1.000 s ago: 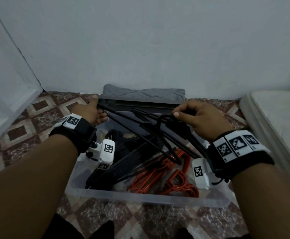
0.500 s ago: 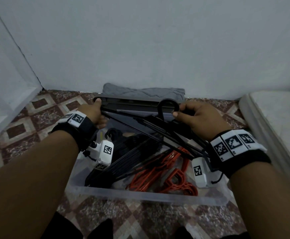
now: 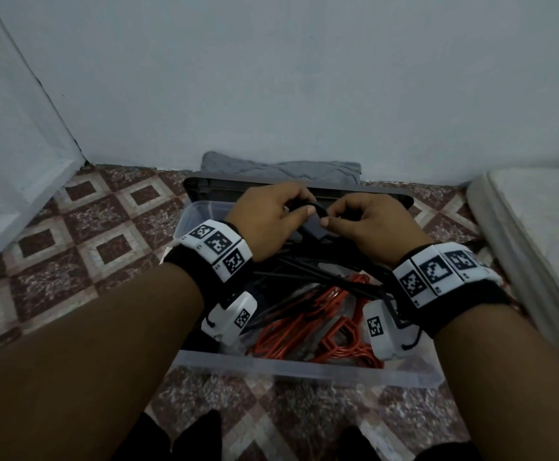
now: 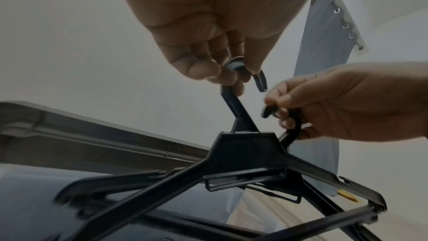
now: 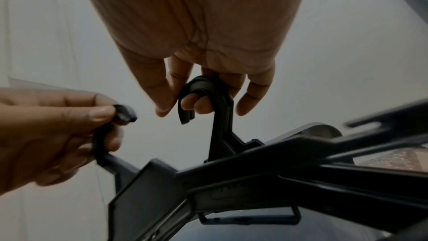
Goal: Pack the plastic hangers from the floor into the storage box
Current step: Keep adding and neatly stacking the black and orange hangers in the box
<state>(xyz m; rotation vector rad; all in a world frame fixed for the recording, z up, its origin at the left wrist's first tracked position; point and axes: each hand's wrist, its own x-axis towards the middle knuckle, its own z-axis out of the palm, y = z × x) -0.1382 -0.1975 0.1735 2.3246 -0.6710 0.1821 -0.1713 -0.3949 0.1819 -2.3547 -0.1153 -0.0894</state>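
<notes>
I have both forearms stretched forward, wrists banded, hands close together but apart at the far end. My left hand (image 3: 268, 214) has its fingers (image 4: 203, 69) and thumb curled, pinching a black hook. My right hand (image 3: 368, 221), just to its right, has fingers (image 5: 197, 103) hooked through another black hook.

Black hangers (image 3: 308, 277), orange hangers (image 3: 324, 327), maroon-and-cream diamond-tiled floor (image 3: 81, 234)
</notes>
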